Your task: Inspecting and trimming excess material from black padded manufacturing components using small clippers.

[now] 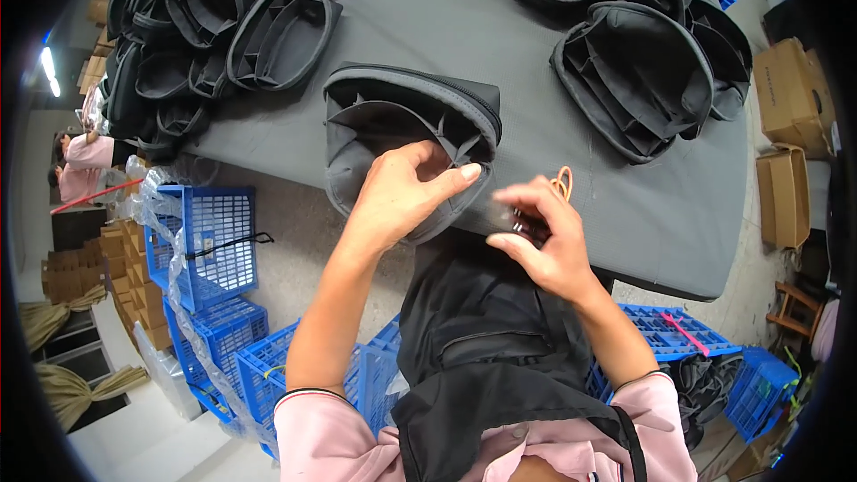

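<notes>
The work pouch (379, 116) sits on the table (536, 107) at its near edge. The left hand (406, 187) is at the pouch's near side; the right hand (549, 241), holding a small tool (562, 180), is to its right. One pouch group (205, 4) lies at the far left, another (634, 80) at the right. Left of the table stand crates (219, 232), with stacked cartons (138, 277) farther left; other cartons (794, 94) stand to its right.

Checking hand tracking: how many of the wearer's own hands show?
2: the left hand at the near rim of the open black pouch; the right hand just right of it, partly blurred.
</notes>
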`<state>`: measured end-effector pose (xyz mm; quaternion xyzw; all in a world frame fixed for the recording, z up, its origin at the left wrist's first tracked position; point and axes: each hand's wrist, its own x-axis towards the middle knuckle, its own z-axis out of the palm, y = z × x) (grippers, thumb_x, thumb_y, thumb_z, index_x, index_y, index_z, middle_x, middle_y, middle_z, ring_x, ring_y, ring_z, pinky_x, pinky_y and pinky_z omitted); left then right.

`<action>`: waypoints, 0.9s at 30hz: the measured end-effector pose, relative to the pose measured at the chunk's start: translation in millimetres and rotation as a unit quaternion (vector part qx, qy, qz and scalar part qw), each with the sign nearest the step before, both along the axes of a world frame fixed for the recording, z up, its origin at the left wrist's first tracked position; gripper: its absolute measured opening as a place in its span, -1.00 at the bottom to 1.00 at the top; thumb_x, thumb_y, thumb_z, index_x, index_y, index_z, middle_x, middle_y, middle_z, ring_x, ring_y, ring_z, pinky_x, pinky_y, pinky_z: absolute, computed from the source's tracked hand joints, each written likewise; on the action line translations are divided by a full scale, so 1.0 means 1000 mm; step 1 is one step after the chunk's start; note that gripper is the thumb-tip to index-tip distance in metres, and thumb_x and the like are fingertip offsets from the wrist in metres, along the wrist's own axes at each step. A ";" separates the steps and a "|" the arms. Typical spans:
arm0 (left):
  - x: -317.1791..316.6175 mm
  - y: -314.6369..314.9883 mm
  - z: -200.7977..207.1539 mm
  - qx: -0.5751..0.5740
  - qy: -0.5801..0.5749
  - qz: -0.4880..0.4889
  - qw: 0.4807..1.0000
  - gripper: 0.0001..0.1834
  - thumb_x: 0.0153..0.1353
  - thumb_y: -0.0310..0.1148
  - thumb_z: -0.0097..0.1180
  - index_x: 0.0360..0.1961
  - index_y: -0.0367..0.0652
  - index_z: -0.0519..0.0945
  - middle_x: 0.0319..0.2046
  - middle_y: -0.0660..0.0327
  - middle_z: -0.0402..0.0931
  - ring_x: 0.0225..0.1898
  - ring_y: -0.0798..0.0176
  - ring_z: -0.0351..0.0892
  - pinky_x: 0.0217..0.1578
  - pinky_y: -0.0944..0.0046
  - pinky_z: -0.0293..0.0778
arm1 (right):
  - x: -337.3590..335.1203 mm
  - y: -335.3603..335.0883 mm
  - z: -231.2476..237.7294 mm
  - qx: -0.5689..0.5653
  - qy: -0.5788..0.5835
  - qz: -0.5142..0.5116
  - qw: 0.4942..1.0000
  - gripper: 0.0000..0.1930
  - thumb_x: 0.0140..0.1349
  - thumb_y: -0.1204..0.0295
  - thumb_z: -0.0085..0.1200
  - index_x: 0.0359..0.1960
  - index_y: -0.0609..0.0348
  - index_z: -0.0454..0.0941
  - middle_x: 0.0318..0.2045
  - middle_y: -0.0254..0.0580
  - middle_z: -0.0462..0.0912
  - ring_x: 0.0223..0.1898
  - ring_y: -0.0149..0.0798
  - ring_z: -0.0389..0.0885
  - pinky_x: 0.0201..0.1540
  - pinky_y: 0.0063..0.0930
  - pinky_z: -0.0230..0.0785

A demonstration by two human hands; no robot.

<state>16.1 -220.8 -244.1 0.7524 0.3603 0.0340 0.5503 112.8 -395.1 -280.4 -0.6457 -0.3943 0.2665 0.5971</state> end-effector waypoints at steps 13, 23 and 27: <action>-0.039 -0.031 -0.021 0.475 -0.153 -0.047 0.865 -0.46 -0.13 -0.56 0.28 -0.04 -0.27 0.45 -0.23 0.03 0.51 -0.26 0.07 0.54 -0.26 0.23 0.47 | 0.017 0.048 -0.010 0.035 -0.147 -0.020 0.988 -0.90 -0.07 0.59 0.12 -0.47 0.17 0.51 -0.56 -0.19 0.51 -0.54 -0.07 0.52 -0.52 -0.32 0.31; -0.013 -0.003 0.018 0.204 -0.002 -0.268 0.942 -0.76 0.06 -0.30 0.21 -0.34 -0.27 0.61 -0.44 0.11 0.49 -0.33 0.11 0.45 -0.31 0.21 0.39 | 0.079 0.053 0.038 -0.128 -0.242 0.303 0.913 -0.85 -0.11 0.45 0.25 -0.56 0.20 0.51 -0.68 -0.13 0.46 -0.60 -0.05 0.40 -0.53 -0.30 0.18; -0.009 -0.003 0.016 0.029 -0.030 -0.289 0.957 -0.74 0.07 -0.28 0.24 -0.34 -0.27 0.61 -0.48 0.21 0.38 -0.35 0.26 0.34 -0.33 0.30 0.33 | 0.084 0.048 0.018 -0.109 -0.134 0.325 0.930 -0.83 -0.12 0.47 0.27 -0.50 0.25 0.54 -0.69 -0.14 0.44 -0.63 -0.18 0.37 -0.52 -0.37 0.17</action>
